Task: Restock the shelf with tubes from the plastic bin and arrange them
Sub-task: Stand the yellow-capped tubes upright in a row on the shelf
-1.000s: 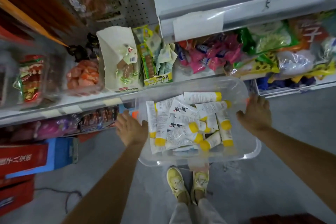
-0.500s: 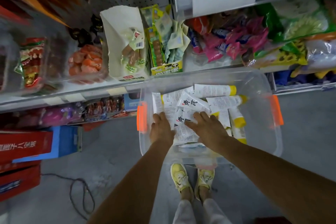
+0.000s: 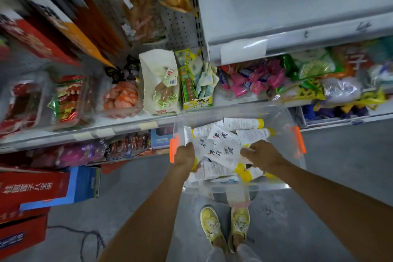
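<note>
Left hand: your fingers curl round the left edge of a bunch of white, yellow-capped tubes.
Right hand: your fingers close on the bunch's right edge; their tips are blurred.
Plastic bin: clear, with orange latches at both ends and more tubes loose inside, just in front of the shelf edge.
Shelf: grey metal, crowded with snack packs.
Floor: grey concrete, with red cartons at your left and your yellow shoes below the bin.
</note>
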`<state>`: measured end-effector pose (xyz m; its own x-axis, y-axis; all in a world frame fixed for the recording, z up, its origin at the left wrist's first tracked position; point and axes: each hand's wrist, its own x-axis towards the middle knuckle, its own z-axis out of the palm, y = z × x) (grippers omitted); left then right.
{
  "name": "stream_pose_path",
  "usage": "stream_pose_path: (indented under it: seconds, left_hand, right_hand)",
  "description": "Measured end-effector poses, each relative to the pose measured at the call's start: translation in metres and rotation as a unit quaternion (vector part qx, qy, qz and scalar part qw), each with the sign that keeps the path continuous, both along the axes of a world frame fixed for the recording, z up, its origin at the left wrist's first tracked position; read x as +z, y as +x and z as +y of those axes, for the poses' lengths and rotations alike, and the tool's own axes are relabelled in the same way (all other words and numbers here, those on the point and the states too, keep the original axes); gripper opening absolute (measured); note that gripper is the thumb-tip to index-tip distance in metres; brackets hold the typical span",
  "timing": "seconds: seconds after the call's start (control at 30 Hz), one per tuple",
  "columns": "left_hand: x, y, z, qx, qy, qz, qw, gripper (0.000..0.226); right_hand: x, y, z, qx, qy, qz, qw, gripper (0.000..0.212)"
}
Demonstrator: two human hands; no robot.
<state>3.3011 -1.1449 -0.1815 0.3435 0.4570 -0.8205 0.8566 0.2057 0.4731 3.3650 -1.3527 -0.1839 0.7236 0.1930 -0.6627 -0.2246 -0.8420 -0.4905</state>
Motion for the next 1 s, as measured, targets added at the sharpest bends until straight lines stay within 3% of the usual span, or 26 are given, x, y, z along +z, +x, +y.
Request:
stream_pose_path:
  seconds: [0.07,0.17,0.33,0.4,0.63,0.77,1.0]
  left_hand:
    - [0.027,-0.006,-0.005,0.019,-0.037,-0.051,0.998,0.017]
    - [0.06,-0.016,-0.008,0.021,-0.061,-0.123,0.99,0.017]
    - [0.101,-0.029,0.005,0.083,-0.088,-0.204,0.972,0.026]
    - [0.119,-0.034,0.014,0.096,-0.087,-0.237,0.963,0.019]
    - [0.186,-0.038,0.038,0.003,-0.046,-0.31,0.95,0.02]
    - [0.23,-0.027,0.045,-0.009,-0.015,-0.367,0.93,0.029]
    - [0.319,-0.002,0.05,-0.015,-0.016,-0.459,0.888,0.02]
  right_hand:
    - [0.027,0.0,0.0,-0.128,0.101,0.048,0.985,0.036]
    - [0.071,-0.008,0.004,-0.18,0.196,0.102,0.958,0.029]
    - [0.133,-0.023,0.021,-0.152,0.267,0.096,0.947,0.026]
    - [0.152,-0.028,0.029,-0.15,0.294,0.094,0.939,0.028]
    - [0.206,-0.035,0.062,-0.123,0.374,0.051,0.918,0.03]
    - [0.251,-0.029,0.079,-0.092,0.402,0.015,0.911,0.024]
    - [0.348,-0.003,0.085,-0.037,0.478,-0.071,0.875,0.019]
